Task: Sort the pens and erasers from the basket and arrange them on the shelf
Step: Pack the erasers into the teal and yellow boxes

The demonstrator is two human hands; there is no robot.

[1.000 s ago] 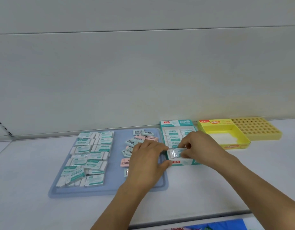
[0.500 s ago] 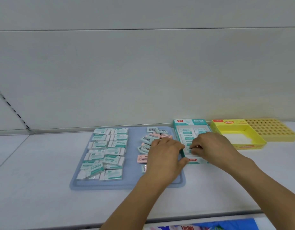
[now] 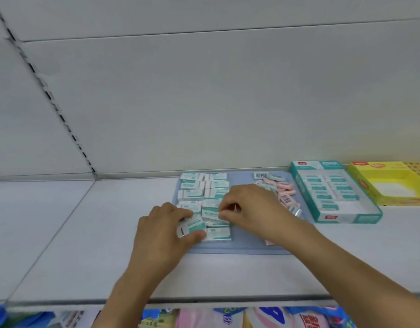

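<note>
Centre frame, blue tray (image 3: 249, 249): white-and-teal wrapped erasers (image 3: 192, 194) in rows | left hand (image 3: 164, 230) grips one eraser (image 3: 192, 226) | right hand (image 3: 249, 207) pinches another eraser (image 3: 211, 213) | pale grey shelf (image 3: 86, 233), grey back panel.

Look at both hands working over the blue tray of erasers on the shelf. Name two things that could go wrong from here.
1. The left hand grips teal-and-white erasers at the near end of packed rows; pulling them out may knock neighbouring rows askew.
2. The right hand reaches across the loose pink erasers on the blue tray; its forearm could sweep some toward the tray's near edge, or mix the two kinds.
</note>
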